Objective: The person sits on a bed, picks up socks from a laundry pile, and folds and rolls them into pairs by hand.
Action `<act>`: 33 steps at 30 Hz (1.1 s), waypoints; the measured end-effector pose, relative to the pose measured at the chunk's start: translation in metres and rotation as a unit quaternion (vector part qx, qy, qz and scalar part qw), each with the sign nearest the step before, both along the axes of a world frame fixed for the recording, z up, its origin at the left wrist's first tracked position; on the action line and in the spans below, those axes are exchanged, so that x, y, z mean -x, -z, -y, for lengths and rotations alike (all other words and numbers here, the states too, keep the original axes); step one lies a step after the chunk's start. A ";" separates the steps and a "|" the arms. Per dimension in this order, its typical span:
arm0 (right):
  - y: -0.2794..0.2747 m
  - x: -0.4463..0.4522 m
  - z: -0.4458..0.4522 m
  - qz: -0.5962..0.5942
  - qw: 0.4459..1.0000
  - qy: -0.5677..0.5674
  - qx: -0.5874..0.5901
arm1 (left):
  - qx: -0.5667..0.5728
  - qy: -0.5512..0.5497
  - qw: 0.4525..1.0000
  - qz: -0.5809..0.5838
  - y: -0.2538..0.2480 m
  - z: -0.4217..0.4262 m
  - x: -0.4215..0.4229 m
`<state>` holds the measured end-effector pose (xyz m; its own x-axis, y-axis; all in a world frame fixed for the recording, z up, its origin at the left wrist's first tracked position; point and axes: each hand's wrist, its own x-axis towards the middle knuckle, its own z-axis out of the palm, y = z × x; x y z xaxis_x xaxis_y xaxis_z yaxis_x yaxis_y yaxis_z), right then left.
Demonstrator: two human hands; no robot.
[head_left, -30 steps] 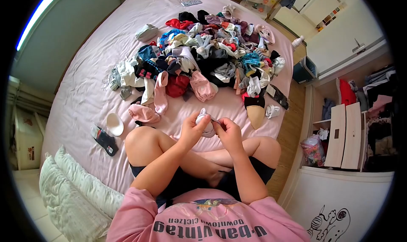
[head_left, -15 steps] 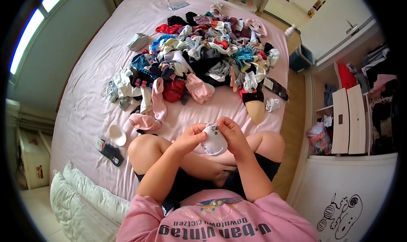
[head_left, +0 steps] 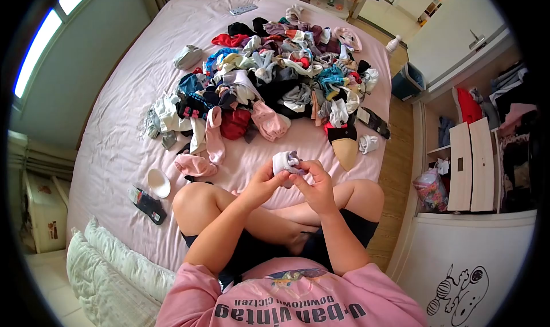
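A small white sock (head_left: pixel 285 162) with purple-grey patches is bunched up between my two hands, above my crossed legs. My left hand (head_left: pixel 265 184) grips its left and lower side, thumb pressed against the fabric. On the other side my right hand (head_left: pixel 313 181) pinches the edge with thumb and fingers. Just beyond lies a large heap of socks and small clothes (head_left: pixel 269 75) in many colours. Closest to my hands in that heap are a pink sock (head_left: pixel 269 121) and a beige pointed piece of cloth (head_left: pixel 345 152).
The heap spreads over the bed (head_left: pixel 126 109). Left of my knee lie a white cup-shaped pad (head_left: pixel 158 183) and a dark packaged item (head_left: pixel 148 205). A rolled white sock bundle (head_left: pixel 368 144) is near the right edge. White pillows (head_left: pixel 109 275) lie at lower left.
The sock has moved up and away from my body, and is now folded into a compact bundle with purple-grey parts showing. My right hand has shifted lower along its side.
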<state>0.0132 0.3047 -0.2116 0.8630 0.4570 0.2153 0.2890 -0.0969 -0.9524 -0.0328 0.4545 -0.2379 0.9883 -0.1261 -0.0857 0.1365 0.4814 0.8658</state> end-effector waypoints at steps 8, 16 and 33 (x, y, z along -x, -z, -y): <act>0.013 -0.002 -0.002 0.011 0.998 0.058 -0.009 | -0.266 -0.097 0.959 0.017 -0.001 0.006 0.000; 0.001 0.007 -0.006 -0.131 0.977 0.081 -0.148 | -0.269 -0.103 0.958 0.007 0.014 0.006 0.001; -0.004 -0.005 -0.001 -0.216 0.964 0.031 -0.154 | -0.281 -0.092 0.945 0.139 -0.006 0.001 0.001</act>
